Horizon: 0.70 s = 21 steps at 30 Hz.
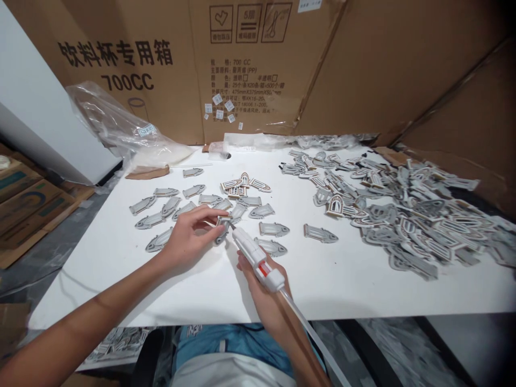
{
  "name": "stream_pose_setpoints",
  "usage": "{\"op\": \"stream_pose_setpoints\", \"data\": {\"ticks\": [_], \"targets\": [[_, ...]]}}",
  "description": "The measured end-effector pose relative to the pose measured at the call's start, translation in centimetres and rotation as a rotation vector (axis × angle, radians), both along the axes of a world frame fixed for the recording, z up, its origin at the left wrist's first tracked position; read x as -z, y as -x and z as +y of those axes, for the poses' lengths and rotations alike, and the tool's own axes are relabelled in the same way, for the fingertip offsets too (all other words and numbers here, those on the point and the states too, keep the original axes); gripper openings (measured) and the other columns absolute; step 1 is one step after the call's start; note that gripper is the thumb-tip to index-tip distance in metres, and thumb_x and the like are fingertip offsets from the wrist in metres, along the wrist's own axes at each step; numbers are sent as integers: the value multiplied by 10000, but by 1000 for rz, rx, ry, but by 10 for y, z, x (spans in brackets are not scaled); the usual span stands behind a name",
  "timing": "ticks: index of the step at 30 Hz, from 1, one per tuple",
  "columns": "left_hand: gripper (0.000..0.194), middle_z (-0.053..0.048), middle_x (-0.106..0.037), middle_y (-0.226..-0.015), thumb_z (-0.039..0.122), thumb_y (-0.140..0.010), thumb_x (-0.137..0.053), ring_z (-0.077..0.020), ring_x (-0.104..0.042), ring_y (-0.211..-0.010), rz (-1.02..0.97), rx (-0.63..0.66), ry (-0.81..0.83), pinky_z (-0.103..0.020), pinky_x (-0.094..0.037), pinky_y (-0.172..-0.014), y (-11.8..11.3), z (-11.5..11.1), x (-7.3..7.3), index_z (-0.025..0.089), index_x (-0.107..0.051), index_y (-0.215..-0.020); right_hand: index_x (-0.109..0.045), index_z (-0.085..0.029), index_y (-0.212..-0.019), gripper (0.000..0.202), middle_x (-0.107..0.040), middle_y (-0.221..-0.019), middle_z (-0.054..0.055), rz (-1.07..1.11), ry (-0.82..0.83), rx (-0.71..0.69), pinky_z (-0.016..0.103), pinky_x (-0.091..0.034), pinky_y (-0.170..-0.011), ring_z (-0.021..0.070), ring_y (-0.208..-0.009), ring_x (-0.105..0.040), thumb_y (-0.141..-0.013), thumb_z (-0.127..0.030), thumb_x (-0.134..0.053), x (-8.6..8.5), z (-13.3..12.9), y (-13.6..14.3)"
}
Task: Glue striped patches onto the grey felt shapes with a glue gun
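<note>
My left hand (192, 232) pinches a small grey piece (221, 230) between thumb and fingers, just above the table. In my right hand (264, 279) is a white glue gun (256, 253) with a red part in its body and a long pale stick out of its back. The nozzle points at the grey piece, very near it; whether they touch is too small to tell. Several flat grey pieces lie around both hands, among them one (320, 233) to the right. Behind the hands sits a little group of brown-edged white pieces (236, 188).
A large heap of similar pieces (403, 209) covers the right side of the white table (318, 290). Cardboard boxes (250, 64) stand along the back. Clear plastic wrap (133, 134) lies at the back left. More pieces (119, 344) lie below the table's front edge.
</note>
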<state>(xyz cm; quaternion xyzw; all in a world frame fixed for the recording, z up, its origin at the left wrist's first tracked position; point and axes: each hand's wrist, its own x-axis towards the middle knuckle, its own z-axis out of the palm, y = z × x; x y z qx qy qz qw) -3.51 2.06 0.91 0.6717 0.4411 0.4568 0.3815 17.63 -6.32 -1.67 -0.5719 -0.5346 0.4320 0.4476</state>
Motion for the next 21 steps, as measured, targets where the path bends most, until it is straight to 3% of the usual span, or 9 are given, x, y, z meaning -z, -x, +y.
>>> {"op": "stream_pose_setpoints", "data": {"ticks": [5, 10, 13, 18, 21], "targets": [[252, -62, -750, -1019, 263, -1020, -737, -161, -711, -884, 107, 13, -238, -290, -641, -792, 1, 1, 1, 248, -834, -1252, -759, -247, -1079, 303, -802, -943, 24, -63, -10, -60, 316, -527, -821, 241, -886, -748, -1076, -530, -649, 5, 2, -5], [271, -70, -771, -1064, 286, -998, -766, -172, -719, -902, 85, -29, -156, -312, -658, -814, 0, 2, 2, 258, -844, -1256, -691, -225, -915, 315, -749, -803, 16, -128, -17, -94, 332, -493, -728, 241, -763, -714, -1063, -496, -629, 1, 5, -6], [315, -71, -799, -1122, 324, -954, -819, -193, -745, -965, 37, -89, -64, -335, -662, -877, 0, 2, 2, 265, -846, -1262, -692, -224, -933, 293, -742, -816, 15, -114, -27, -121, 331, -491, -721, 241, -778, -710, -1057, -484, -639, -4, 6, -4], [423, -73, -815, -1065, 376, -871, -887, -209, -771, -963, -38, -153, 54, -340, -650, -874, -2, 21, -4, 216, -819, -1256, -793, -196, -1055, 339, -737, -816, 41, 66, -69, 65, 338, -543, -766, 241, -800, -698, -1022, -524, -710, -14, -8, 0], [419, -88, -815, -1072, 374, -862, -886, -226, -777, -1010, -2, -56, 46, -331, -643, -856, -21, 50, -10, 195, -808, -1233, -795, -191, -1124, 413, -768, -961, 74, 218, -76, 250, 306, -541, -736, 205, -812, -676, -1020, -581, -707, -14, -18, 1]]}}
